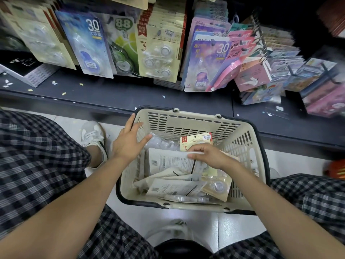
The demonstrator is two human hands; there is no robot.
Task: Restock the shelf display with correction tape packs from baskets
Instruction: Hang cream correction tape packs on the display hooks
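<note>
A beige plastic basket point(188, 126) with a dark rim sits on the pale floor point(240, 228) just in front of the dark shelf point(119, 96), and everything else lies around it. Inside the basket is a loose heap of correction tape packs point(173, 186), some face down with printed backs up, some showing clear blisters. The left hand point(128, 141) reaches over the basket's left wall with its fingers spread and fairly straight, the fingertips touching a clear blister near the back of the heap; it grips nothing. The right hand point(207, 156) is over the middle of the basket, fingers curled and pinching the edge of a beige pack point(196, 140) marked with a red "3", which stands tilted against the heap. Behind the basket, above the shelf, hang rows of packs: matching beige three-roll cards point(158, 51), a blue "30" card point(87, 43) and a green "88" card point(123, 43) to their left, purple and pink packs point(211, 64) to their right. Checked trouser legs point(37, 157) flank the basket, and a white shoe point(93, 135) lies to its left.
</note>
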